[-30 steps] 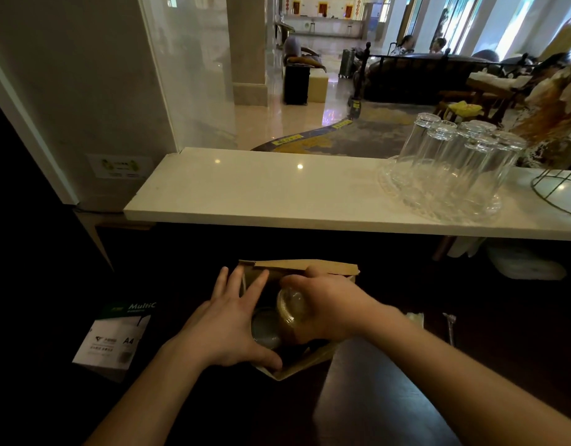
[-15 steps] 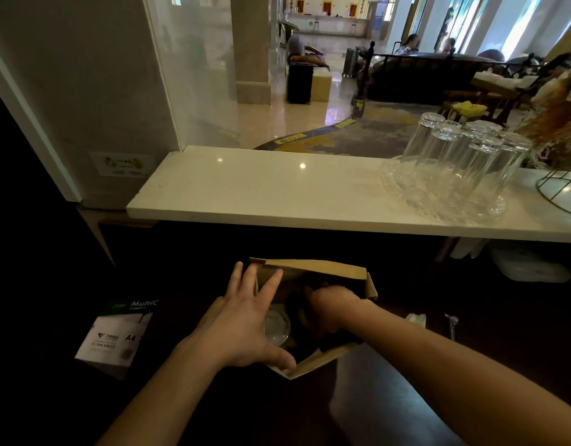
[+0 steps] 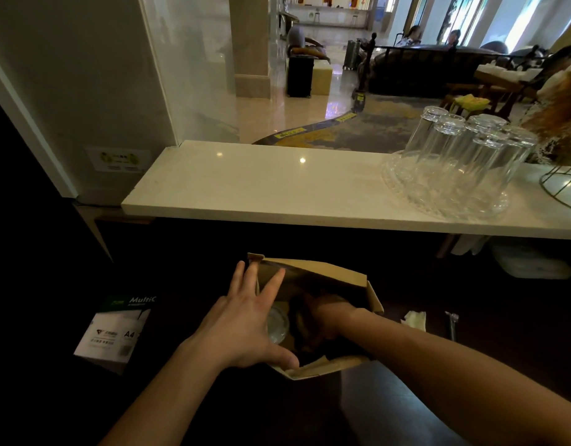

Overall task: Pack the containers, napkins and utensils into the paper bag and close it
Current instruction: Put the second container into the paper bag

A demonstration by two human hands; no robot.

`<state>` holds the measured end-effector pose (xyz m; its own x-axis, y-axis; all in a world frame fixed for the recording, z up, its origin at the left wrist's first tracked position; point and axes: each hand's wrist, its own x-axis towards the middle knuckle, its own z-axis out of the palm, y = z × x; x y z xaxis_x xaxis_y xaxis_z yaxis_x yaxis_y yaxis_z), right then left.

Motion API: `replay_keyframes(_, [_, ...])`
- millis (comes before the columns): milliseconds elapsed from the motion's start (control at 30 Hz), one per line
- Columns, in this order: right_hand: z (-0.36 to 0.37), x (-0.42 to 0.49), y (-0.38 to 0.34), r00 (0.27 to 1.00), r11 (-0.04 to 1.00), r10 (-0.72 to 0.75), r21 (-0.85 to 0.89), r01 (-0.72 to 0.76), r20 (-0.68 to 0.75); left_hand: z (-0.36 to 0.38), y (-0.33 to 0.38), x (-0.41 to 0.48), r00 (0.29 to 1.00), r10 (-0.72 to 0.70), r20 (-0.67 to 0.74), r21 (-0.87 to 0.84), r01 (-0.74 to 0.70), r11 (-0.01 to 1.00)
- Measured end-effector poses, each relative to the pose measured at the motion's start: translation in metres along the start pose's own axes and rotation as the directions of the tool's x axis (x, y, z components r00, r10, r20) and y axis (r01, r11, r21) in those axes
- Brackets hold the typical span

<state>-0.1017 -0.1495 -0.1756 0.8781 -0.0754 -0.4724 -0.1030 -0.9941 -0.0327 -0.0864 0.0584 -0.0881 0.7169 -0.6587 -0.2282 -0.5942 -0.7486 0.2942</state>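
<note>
A brown paper bag (image 3: 313, 268) stands open on the dark counter in front of me. My left hand (image 3: 245, 320) holds its left side, with the fingers spread along the wall and the thumb hooked over the near rim. My right hand (image 3: 322, 317) reaches down inside the bag, curled in shadow around a container that is mostly hidden. A clear-lidded container (image 3: 277, 324) sits in the bag next to my left palm. A white napkin (image 3: 414, 318) and a utensil (image 3: 451, 323) lie on the counter to the right of the bag.
A white stone ledge (image 3: 261, 188) runs above the counter, with a glass tray of upturned glasses (image 3: 461, 162) and a wire basket (image 3: 564, 185) at its right end. A ream of A4 paper (image 3: 113, 333) lies at the left. A white object (image 3: 535, 265) sits under the ledge at the right.
My right hand carried the lidded container from above the bag's mouth down into the bag. My left hand stayed on the bag's left side.
</note>
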Motion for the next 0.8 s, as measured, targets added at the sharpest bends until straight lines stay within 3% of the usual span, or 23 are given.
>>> replay_keyframes(267, [-0.004,-0.011,-0.002,1.0,0.998,-0.013,-0.06,0.011,-0.018,-0.001,0.002,-0.001,1.0,-0.001,-0.001,-0.019,0.001,1.0])
replay_keyframes(333, [-0.012,-0.017,-0.007,0.997,0.993,-0.047,-0.115,0.04,-0.055,-0.001,0.0,-0.001,1.0,-0.003,-0.004,-0.021,0.003,1.0])
replay_keyframes(433, [-0.028,-0.034,-0.015,0.976,0.992,-0.119,-0.065,0.109,-0.18,0.0,-0.002,-0.003,1.0,-0.006,-0.006,-0.02,0.006,1.0])
replay_keyframes(633, [-0.062,-0.08,-0.018,0.819,0.946,-0.236,0.067,0.316,-0.523,0.001,-0.004,-0.005,0.999,-0.013,-0.031,-0.039,0.012,0.999])
replay_keyframes(800, [-0.074,-0.12,0.008,0.704,0.898,-0.055,0.274,0.345,-0.708,0.0,-0.006,-0.003,0.999,-0.034,-0.034,-0.064,0.032,0.997])
